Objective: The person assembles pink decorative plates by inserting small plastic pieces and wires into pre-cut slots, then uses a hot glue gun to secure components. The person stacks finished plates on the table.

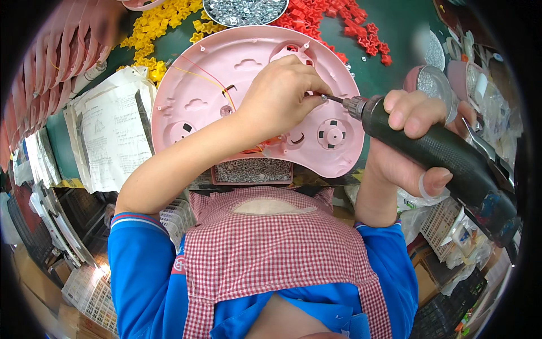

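Note:
My right hand (pixel 402 161) is wrapped round a black electric screwdriver (pixel 451 150) held level, its bit aimed left. My left hand (pixel 279 96) reaches over a pink plastic shell (pixel 217 59); its thumb and forefinger pinch a small shiny screw (pixel 324 98) at the tip of the bit. The shell lies with its hollow side up. Inside it are a red and a yellow wire (pixel 200 77), a round pink fitting (pixel 332 134) with dark slots, and a red part (pixel 292 50) near the far rim, partly behind my left hand.
Beyond the shell are yellow star-shaped pieces (pixel 147 34), a metal bowl of screws (pixel 244 12) and red star-shaped pieces (pixel 361 34). A tray of small screws (pixel 253 172) sits at the near edge. Papers (pixel 113 124) and stacked pink shells (pixel 53 62) stand left.

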Tool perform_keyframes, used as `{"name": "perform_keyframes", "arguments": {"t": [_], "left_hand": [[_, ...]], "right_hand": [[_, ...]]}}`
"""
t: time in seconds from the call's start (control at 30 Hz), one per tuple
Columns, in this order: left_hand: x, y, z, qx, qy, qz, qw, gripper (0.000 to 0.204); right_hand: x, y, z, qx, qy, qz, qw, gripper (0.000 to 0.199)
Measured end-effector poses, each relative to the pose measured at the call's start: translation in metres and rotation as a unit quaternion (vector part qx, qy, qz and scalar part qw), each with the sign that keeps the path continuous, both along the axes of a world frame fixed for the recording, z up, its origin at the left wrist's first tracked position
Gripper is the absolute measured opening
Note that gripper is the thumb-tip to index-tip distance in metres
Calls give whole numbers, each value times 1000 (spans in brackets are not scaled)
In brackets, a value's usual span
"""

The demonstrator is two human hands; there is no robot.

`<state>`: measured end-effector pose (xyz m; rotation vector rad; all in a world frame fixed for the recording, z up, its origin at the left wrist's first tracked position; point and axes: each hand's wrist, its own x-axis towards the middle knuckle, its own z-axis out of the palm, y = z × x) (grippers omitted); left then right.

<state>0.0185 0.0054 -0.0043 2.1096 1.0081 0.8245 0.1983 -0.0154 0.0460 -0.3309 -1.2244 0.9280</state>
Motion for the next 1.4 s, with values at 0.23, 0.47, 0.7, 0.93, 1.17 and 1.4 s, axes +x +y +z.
{"name": "perform_keyframes", "arguments": {"t": [0.23,0.47,0.7,0.93,1.17,1.4], "left_hand": [[-6,-1,5,57,23,5,998,19],[-47,83,9,144,309,68,938,12],[-57,133,-2,59,404,153,900,15],[-53,127,-2,104,278,154,942,10],[-60,105,21,85,8,178,980,13],[-45,-28,17,-65,-89,64,992,22]], "right_hand": [[-4,0,0,-13,-38,38,998,74],[-7,0,-11,-61,-75,-16,995,74],[-26,-5,-6,-105,-44,-32,993,85],[-27,0,-21,-98,-62,-20,993,77],[-24,8,-13,-146,-50,24,988,88],[-37,-8,7,-59,-1,76,995,91]]}}
